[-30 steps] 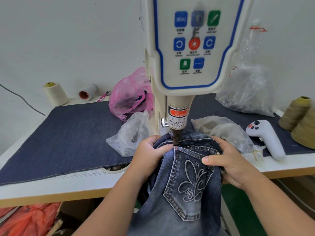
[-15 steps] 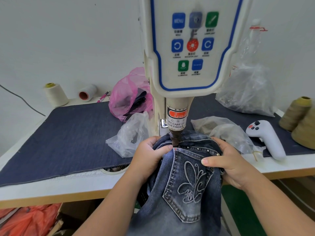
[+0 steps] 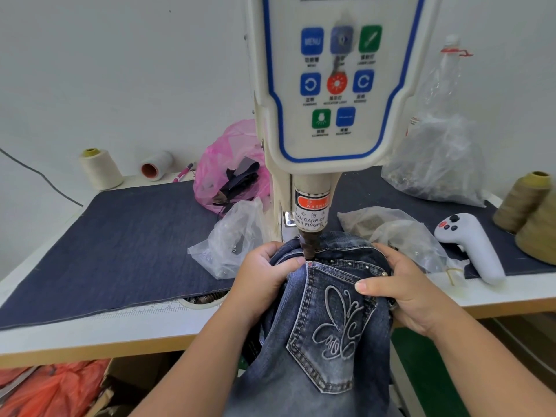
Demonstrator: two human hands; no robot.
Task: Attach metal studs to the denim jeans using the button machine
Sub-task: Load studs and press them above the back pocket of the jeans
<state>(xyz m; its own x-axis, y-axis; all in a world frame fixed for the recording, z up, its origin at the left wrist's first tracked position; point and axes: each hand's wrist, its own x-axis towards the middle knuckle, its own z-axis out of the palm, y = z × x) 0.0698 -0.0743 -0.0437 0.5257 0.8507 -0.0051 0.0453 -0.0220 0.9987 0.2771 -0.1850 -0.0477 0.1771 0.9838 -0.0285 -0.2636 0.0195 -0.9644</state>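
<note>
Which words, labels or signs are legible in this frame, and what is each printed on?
"MENU": blue button on the machine's control panel.
"WARNING", last letter cut off at the curve: red band of the sticker on the press head.
"TAKE CARE OF YOUR FINGER", partly wrapped out of sight: same sticker.
Small captions under the other buttons and the sticker's Chinese characters: too blurred to read.

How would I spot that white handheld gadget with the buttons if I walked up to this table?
Start at the tall cream button machine in the middle and look to its right along the dark denim mat. Past the clear plastic bags, the white controller lies at the table's front edge. It alone is smooth and pistol-shaped, with one red and several dark buttons, unlike the olive thread cones beside it.
</note>
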